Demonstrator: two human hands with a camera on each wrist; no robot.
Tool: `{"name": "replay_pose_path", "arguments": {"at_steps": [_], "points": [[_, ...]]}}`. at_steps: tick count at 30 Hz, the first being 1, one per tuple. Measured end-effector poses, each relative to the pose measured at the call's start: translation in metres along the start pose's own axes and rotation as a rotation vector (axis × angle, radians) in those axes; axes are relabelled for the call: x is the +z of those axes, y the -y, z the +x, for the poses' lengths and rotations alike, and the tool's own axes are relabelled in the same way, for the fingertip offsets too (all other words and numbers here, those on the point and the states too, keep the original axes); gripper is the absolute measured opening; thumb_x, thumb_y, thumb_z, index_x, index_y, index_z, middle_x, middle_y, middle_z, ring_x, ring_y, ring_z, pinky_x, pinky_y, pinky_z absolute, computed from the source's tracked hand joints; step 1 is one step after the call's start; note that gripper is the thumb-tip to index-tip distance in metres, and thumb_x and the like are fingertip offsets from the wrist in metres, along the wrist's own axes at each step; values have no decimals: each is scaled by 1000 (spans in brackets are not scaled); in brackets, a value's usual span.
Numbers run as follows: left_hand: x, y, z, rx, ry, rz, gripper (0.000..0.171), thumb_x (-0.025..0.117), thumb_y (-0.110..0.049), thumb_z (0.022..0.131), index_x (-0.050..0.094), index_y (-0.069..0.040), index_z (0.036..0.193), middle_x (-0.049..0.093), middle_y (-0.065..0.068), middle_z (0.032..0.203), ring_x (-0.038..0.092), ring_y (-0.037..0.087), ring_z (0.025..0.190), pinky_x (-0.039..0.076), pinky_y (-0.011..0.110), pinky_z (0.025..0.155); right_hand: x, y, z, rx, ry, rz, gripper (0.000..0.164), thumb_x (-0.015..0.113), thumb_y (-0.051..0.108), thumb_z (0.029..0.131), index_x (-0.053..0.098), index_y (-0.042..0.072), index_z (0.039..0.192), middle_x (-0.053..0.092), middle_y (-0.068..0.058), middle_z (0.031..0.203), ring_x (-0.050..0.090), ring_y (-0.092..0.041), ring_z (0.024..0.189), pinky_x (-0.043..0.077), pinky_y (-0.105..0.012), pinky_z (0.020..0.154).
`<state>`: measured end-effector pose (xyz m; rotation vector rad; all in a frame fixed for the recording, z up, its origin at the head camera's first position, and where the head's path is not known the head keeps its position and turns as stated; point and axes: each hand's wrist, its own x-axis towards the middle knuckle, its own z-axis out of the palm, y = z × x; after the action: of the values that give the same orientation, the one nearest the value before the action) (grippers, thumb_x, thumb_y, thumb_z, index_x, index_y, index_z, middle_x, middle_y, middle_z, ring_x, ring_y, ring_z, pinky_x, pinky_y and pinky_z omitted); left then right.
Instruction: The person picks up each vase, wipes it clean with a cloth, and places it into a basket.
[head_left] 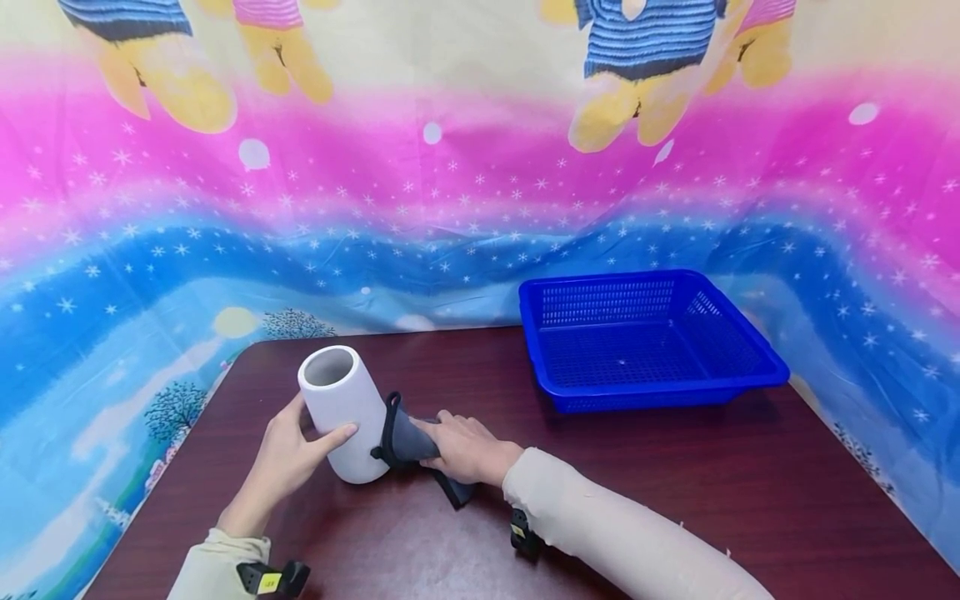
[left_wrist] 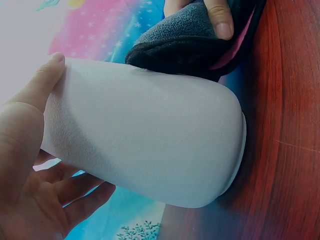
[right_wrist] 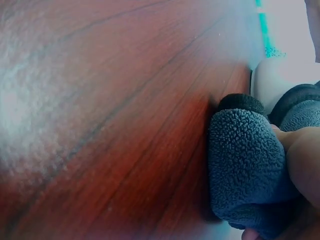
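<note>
A white, smooth-sided vase (head_left: 347, 429) with a round open mouth stands on the left part of the table, its base right at the tabletop. My left hand (head_left: 279, 462) grips it from the left, thumb across the near side and fingers round the far side. From the right, my right hand (head_left: 467, 450) holds a folded dark grey cloth (head_left: 412, 437) with black edging against the vase's side. In the left wrist view, the fuzzy cloth (left_wrist: 175, 30) lies along the vase wall (left_wrist: 145, 130). A lower fold of the cloth (right_wrist: 245, 160) hangs beside the tabletop in the right wrist view.
A blue perforated plastic basket (head_left: 555, 346) sits at the back right of the dark red-brown wooden table (head_left: 637, 467). Behind the table hangs a patterned pink and blue curtain (head_left: 450, 183), reaching round both sides.
</note>
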<state>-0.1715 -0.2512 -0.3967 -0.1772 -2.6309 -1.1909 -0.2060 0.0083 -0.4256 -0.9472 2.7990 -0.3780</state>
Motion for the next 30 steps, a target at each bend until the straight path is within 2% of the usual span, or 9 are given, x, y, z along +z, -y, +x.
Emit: {"name": "replay_pose_path", "arguments": {"at_steps": [19, 30], "points": [[-1, 0, -1, -10, 3, 2, 69, 81, -32, 86, 49, -5, 141, 65, 22, 128, 66, 39, 114, 58, 53, 92, 0, 5, -2, 25, 49, -68, 67, 67, 40, 96, 38, 37, 156, 62, -4, 113, 61, -16, 93, 48, -25, 72], [-1, 0, 0, -6, 2, 0, 69, 82, -32, 86, 49, -5, 140, 66, 22, 127, 67, 37, 113, 59, 52, 92, -1, 4, -4, 46, 69, -83, 66, 67, 41, 96, 37, 39, 155, 62, -4, 115, 62, -17, 95, 48, -26, 74]]}}
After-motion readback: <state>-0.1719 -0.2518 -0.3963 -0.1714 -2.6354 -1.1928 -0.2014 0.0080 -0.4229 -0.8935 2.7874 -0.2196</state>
